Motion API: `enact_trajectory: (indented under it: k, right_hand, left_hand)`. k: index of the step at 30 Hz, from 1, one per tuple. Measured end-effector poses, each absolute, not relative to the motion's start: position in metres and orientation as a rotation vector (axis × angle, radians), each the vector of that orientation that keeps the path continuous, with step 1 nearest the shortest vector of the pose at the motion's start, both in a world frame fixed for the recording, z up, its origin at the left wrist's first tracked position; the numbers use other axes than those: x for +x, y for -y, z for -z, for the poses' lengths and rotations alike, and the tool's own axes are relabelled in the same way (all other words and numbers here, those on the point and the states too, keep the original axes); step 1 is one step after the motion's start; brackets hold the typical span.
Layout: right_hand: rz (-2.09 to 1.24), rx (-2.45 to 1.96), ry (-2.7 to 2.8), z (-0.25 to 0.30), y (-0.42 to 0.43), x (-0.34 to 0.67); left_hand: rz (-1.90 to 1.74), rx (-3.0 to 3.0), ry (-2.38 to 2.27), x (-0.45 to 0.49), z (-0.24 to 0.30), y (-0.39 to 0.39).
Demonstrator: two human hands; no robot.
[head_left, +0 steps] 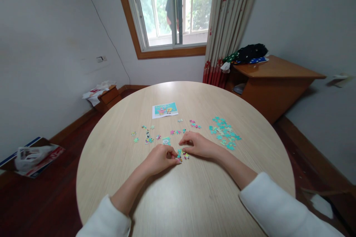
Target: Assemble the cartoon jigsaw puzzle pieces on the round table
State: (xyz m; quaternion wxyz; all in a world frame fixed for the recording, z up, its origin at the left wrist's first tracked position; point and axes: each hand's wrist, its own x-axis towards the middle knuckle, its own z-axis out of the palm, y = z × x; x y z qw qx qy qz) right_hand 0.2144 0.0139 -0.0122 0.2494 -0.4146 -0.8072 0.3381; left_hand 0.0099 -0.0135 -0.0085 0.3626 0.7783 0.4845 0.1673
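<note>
Near the middle of the round table, a small cluster of joined jigsaw puzzle pieces (185, 155) in yellow and teal lies between my hands. My left hand (161, 158) is closed, thumb and forefinger pinching a puzzle piece (179, 160) at the cluster's lower left edge. My right hand (198, 144) is just right of and above the cluster. Its fingers are curved, with a gap between thumb and forefinger, and the thumb tip rests at the pieces. Just beyond my left hand lies a joined teal-and-white patch (166, 141).
Loose teal pieces (224, 133) are spread at the right. Pink pieces (175, 132) and mixed pieces (149, 140) lie beyond my hands. A printed reference picture (165, 110) lies farther back on the wooden table (172, 207). A brown desk (278, 68) holding cloth stands behind right.
</note>
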Motion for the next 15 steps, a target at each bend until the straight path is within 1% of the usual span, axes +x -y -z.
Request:
enact_trajectory:
  k: [15]
  right_hand:
    - [-0.895, -1.110, 2.272, 0.0131, -0.0145, 0.2152]
  left_hand:
    - [-0.366, 2.009, -1.293, 0.0106, 0.0046, 0.0136]
